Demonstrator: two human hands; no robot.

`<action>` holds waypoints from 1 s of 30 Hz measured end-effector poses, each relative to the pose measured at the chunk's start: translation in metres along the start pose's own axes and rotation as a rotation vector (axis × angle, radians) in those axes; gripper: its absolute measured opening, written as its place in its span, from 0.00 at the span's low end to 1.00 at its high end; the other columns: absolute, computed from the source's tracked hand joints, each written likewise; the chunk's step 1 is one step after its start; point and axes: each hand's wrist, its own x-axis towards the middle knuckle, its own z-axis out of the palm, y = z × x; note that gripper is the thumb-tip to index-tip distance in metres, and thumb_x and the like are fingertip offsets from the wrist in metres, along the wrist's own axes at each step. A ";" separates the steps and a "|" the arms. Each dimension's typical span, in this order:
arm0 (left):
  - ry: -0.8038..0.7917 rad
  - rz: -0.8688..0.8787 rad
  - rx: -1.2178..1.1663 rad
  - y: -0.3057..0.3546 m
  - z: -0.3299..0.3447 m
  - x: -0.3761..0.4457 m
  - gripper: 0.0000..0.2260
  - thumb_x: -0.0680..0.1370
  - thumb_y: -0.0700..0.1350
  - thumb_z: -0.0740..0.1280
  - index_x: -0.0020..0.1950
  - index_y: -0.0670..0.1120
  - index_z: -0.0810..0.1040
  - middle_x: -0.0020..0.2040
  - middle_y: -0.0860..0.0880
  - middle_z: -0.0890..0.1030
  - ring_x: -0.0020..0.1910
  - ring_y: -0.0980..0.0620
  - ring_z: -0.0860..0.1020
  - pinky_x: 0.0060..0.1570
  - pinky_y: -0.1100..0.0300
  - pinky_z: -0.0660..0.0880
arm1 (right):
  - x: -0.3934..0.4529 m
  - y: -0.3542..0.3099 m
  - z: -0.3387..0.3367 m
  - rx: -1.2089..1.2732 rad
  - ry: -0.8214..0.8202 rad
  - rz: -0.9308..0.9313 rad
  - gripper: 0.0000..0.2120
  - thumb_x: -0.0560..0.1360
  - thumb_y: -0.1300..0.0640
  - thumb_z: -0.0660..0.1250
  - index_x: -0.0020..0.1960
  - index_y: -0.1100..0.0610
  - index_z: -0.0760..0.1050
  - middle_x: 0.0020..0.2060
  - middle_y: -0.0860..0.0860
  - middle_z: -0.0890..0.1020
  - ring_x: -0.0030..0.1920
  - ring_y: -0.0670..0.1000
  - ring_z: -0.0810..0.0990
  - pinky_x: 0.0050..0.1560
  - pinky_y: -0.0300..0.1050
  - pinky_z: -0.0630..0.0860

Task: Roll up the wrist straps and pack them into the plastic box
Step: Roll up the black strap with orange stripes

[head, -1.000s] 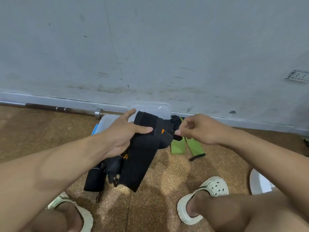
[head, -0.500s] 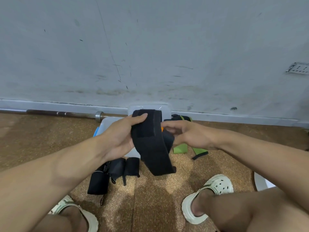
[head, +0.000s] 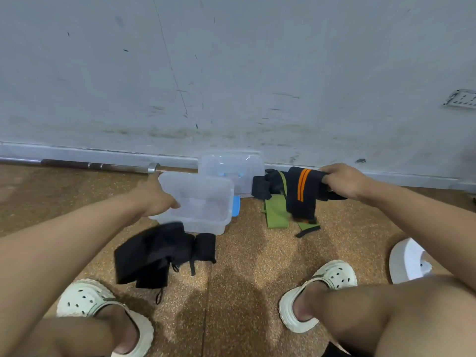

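Both hands parted: right hand (head: 342, 180) lifts striped strap (head: 301, 194) aside.

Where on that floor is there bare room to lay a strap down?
Free: the cork floor between the two white clogs, below the clear plastic box. Crowded: the black straps pile beside the left clog, and green straps under the right hand.

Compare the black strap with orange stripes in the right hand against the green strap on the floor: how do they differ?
The striped strap is black with two orange lines; the green strap is plain green. The striped strap hangs gripped in the right hand; the green strap lies flat on the floor, held by nothing. The striped strap partly covers the green one from this view. Neither is rolled up, and both are outside the plastic box.
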 end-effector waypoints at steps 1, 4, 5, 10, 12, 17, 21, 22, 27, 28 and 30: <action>-0.055 0.012 -0.031 0.002 0.001 -0.001 0.44 0.74 0.46 0.77 0.83 0.50 0.53 0.77 0.43 0.67 0.74 0.39 0.68 0.72 0.44 0.68 | -0.003 -0.005 0.001 0.024 -0.014 -0.037 0.13 0.81 0.65 0.58 0.45 0.58 0.80 0.43 0.61 0.84 0.46 0.60 0.81 0.43 0.49 0.70; -0.169 0.081 -0.074 0.014 0.009 -0.008 0.38 0.76 0.49 0.75 0.81 0.49 0.60 0.76 0.46 0.69 0.73 0.44 0.70 0.69 0.51 0.68 | -0.013 -0.029 0.006 0.115 -0.058 -0.159 0.16 0.81 0.66 0.59 0.41 0.55 0.79 0.36 0.58 0.82 0.38 0.54 0.78 0.42 0.48 0.69; -0.186 0.130 -0.074 0.020 0.012 -0.014 0.35 0.77 0.49 0.75 0.80 0.50 0.63 0.74 0.47 0.72 0.71 0.46 0.71 0.66 0.54 0.68 | -0.016 -0.037 0.007 0.150 -0.078 -0.202 0.17 0.81 0.66 0.59 0.39 0.52 0.80 0.35 0.56 0.82 0.38 0.53 0.78 0.44 0.48 0.70; -0.359 0.318 -0.219 0.037 0.018 -0.037 0.29 0.71 0.55 0.78 0.70 0.55 0.75 0.65 0.57 0.80 0.68 0.58 0.74 0.68 0.59 0.67 | -0.035 -0.075 0.018 0.190 -0.130 -0.453 0.10 0.83 0.56 0.65 0.46 0.53 0.82 0.40 0.51 0.86 0.44 0.53 0.84 0.51 0.52 0.78; -0.483 0.325 -0.354 0.043 0.016 -0.044 0.27 0.71 0.61 0.74 0.68 0.53 0.79 0.62 0.56 0.83 0.65 0.58 0.78 0.72 0.53 0.68 | -0.042 -0.088 0.021 0.211 -0.136 -0.533 0.08 0.82 0.54 0.67 0.47 0.51 0.83 0.40 0.49 0.86 0.43 0.52 0.85 0.48 0.48 0.80; -0.496 0.261 -0.546 0.040 0.010 -0.046 0.23 0.79 0.60 0.67 0.64 0.44 0.83 0.61 0.46 0.84 0.62 0.43 0.81 0.68 0.49 0.75 | -0.044 -0.113 0.037 0.210 -0.079 -0.660 0.09 0.80 0.59 0.70 0.44 0.48 0.83 0.36 0.42 0.85 0.37 0.40 0.82 0.38 0.29 0.73; -0.403 0.136 -0.739 0.023 -0.002 -0.044 0.15 0.79 0.55 0.70 0.57 0.45 0.81 0.54 0.46 0.82 0.51 0.47 0.83 0.54 0.53 0.81 | -0.046 -0.140 0.059 0.257 -0.113 -0.711 0.04 0.78 0.58 0.72 0.47 0.52 0.85 0.37 0.48 0.86 0.35 0.42 0.82 0.37 0.31 0.73; -0.367 0.107 -0.764 0.018 -0.005 -0.043 0.10 0.79 0.51 0.71 0.55 0.46 0.80 0.52 0.47 0.83 0.49 0.49 0.83 0.50 0.56 0.81 | -0.045 -0.148 0.067 0.235 -0.136 -0.714 0.03 0.78 0.57 0.72 0.47 0.52 0.85 0.38 0.48 0.86 0.34 0.43 0.82 0.36 0.32 0.72; -0.056 -0.007 -0.552 -0.022 -0.019 -0.035 0.11 0.76 0.35 0.73 0.56 0.47 0.81 0.53 0.44 0.84 0.48 0.48 0.83 0.42 0.59 0.79 | -0.025 -0.184 0.119 -0.342 -0.451 -0.704 0.16 0.74 0.49 0.78 0.60 0.45 0.80 0.49 0.42 0.85 0.42 0.41 0.79 0.50 0.45 0.77; -0.024 -0.013 -0.484 -0.032 -0.024 -0.034 0.14 0.76 0.33 0.72 0.58 0.47 0.81 0.55 0.43 0.83 0.51 0.46 0.83 0.44 0.58 0.80 | -0.021 -0.190 0.133 -0.443 -0.482 -0.691 0.18 0.74 0.48 0.77 0.62 0.46 0.79 0.52 0.43 0.84 0.44 0.43 0.78 0.53 0.47 0.77; 0.061 0.010 -0.328 -0.050 -0.038 -0.034 0.18 0.75 0.30 0.69 0.59 0.47 0.81 0.57 0.44 0.82 0.53 0.45 0.82 0.44 0.57 0.80 | -0.013 -0.200 0.162 -0.549 -0.489 -0.681 0.17 0.76 0.48 0.75 0.64 0.47 0.78 0.53 0.44 0.84 0.50 0.48 0.78 0.56 0.49 0.77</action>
